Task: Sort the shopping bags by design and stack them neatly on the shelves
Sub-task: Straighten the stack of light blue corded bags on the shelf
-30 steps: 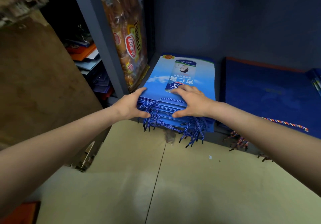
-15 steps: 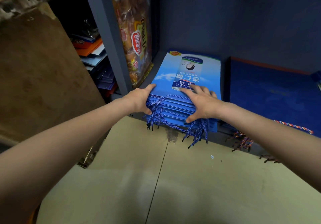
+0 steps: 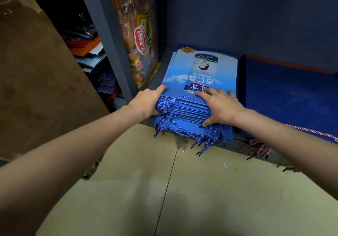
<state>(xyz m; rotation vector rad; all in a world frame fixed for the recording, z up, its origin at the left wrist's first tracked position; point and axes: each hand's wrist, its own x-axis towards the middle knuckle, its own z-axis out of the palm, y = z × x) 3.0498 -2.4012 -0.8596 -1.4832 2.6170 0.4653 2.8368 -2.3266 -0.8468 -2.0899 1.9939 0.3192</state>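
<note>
A thick stack of light blue shopping bags with a printed can design lies flat on the bottom shelf, its blue cord handles hanging over the front edge. My left hand grips the stack's near left corner, thumb on top and fingers down its side. My right hand lies spread on top near the right front, with its thumb against the front edge. To the right lies a flat pile of dark blue bags with a multicoloured cord.
A grey shelf upright stands just left of the stack, with a large snack packet leaning behind it. More bags in orange, white and purple fill the left bay. A brown cardboard box stands at the left. Beige floor tiles lie below.
The view has drawn closer to the shelf. Both hands stay on the light blue stack; my left thumb has slid further onto the top.
</note>
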